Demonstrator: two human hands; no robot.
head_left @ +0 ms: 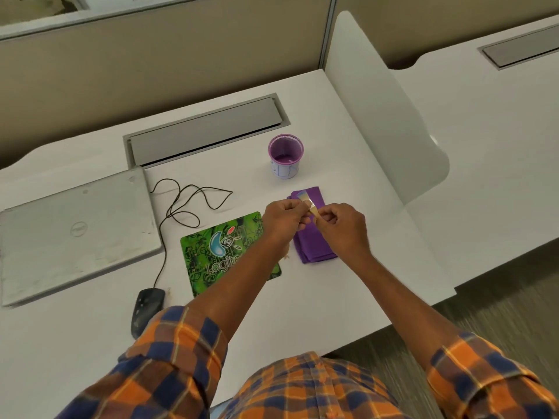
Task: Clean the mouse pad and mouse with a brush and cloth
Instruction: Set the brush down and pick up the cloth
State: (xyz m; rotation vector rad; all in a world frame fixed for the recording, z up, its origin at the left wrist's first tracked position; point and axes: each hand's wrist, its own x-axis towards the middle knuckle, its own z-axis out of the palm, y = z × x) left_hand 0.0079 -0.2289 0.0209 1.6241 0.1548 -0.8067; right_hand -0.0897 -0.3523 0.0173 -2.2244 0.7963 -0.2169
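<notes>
Brush is held between both hands above the far half of a folded purple cloth. Its wooden handle is pinched by the curled fingers and thumb of the right hand, and the part nearer the pale bristles is gripped by the left hand. The bristles are pointed away from the person.

The cloth is laid flat on the white desk, just to the right of a green mouse pad. On the pad, pale lettering reading "Logite" can be made out before it is cut off by the left forearm; fainter fragments of the same word are repeated across the green pattern, beside a blue drop-shaped logo with a red spot.

A black wired mouse is set off the pad, near its left front corner, with its near end hidden by the plaid sleeve. Its cable is looped loosely on the desk behind the pad.

A closed silver laptop is placed at the left, and the "Dell" badge is seen on its lid. A purple cup is stood upright behind the cloth; faint blue marks on its side cannot be read.
</notes>
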